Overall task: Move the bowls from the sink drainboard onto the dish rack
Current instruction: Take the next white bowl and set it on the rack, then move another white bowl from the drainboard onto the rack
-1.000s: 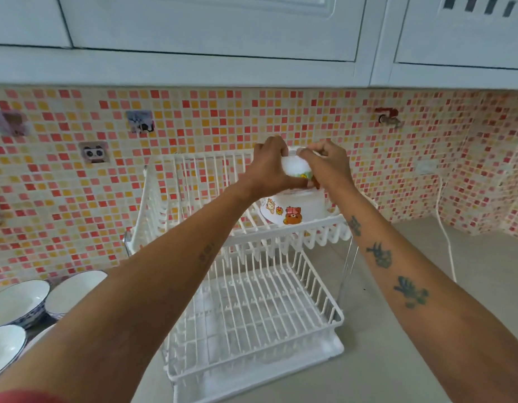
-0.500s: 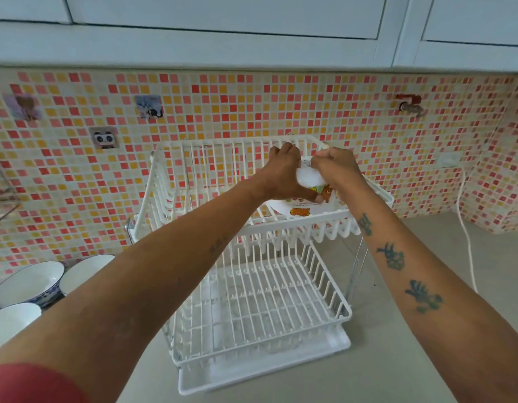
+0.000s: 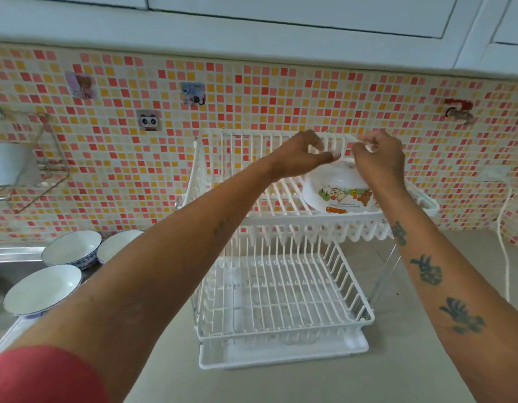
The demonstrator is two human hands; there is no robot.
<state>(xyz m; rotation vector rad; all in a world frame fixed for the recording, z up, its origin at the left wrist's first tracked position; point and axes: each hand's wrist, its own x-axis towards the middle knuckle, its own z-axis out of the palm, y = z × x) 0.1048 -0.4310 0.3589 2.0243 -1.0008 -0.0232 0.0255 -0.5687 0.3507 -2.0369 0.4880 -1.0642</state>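
Note:
A white bowl with cartoon bears (image 3: 337,190) lies upside down and tilted on the upper tier of the white two-tier dish rack (image 3: 281,286), at its right end. My left hand (image 3: 300,154) hovers just above and left of it, fingers apart, holding nothing. My right hand (image 3: 378,159) is over the bowl's base, fingers loosely curled, and seems clear of it. Three white blue-rimmed bowls sit on the steel drainboard (image 3: 7,257) at left: one near (image 3: 42,289), one further back (image 3: 71,248), one beside it (image 3: 118,247).
A mosaic tile wall stands right behind the rack, with white cabinets above. A wire wall holder with a white cup (image 3: 13,167) hangs at far left. A white cord (image 3: 505,257) runs down the wall at right. Grey countertop (image 3: 412,359) surrounds the rack.
Both hands gripped the bear bowl and lowered it onto the upper tier. They have now let go and lifted slightly, leaving the bowl resting on the rack.

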